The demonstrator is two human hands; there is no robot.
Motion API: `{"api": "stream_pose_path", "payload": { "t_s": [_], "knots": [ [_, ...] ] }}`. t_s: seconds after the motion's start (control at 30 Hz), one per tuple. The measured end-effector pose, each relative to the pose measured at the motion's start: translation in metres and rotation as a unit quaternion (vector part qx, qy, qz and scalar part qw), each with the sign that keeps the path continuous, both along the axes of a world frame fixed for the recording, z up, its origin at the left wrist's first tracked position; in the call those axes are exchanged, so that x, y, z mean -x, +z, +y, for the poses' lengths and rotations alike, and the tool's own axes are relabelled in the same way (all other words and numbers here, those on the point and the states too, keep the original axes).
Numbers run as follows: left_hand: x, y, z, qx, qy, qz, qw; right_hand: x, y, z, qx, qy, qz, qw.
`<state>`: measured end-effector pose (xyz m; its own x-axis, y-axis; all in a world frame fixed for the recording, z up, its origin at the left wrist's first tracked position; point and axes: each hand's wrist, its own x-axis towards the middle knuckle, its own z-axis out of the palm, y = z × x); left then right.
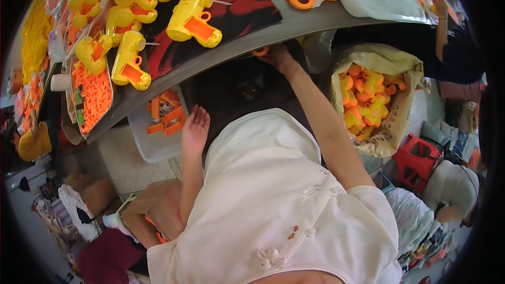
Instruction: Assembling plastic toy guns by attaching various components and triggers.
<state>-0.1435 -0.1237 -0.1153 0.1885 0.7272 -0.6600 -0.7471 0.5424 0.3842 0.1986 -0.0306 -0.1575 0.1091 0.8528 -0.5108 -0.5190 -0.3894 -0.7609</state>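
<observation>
A: Condition of the hands?

B: Left hand (196, 124): released, palm turned up, nothing in it, short of the table's (302, 21) near edge. A white plastic bin (139, 142) of orange parts (168, 121) sits below that edge, just beside this hand. Right hand (278, 58): at the table's near edge, fingers at an orange piece (260, 52). Whether these grasp it, I cannot tell.

A: Position of the work?

B: The orange piece shows just under the table's near edge, partly hidden. Yellow-and-orange toy pistols (194, 17) lie on the table; a sack (407, 68) right of the table holds more.

A: Step in hand?

B: Judged to be the picking up or placing of one small part.

A: Next move?

B: In my judgement, it calls for a confirmed hold and clearance of the table's edge.
</observation>
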Motion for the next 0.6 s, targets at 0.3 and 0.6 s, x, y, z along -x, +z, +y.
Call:
{"api": "stream_pose_path", "payload": {
  "t_s": [0.3,0.6],
  "knots": [
    [0.007,-0.001,-0.002,-0.029,0.002,-0.043,0.999,0.000,0.006,0.000,0.023,0.009,-0.050,0.998],
    [0.003,0.003,0.002,-0.010,0.005,-0.003,1.000,-0.002,0.004,-0.008,0.033,0.028,-0.023,0.999]
  ]
}}
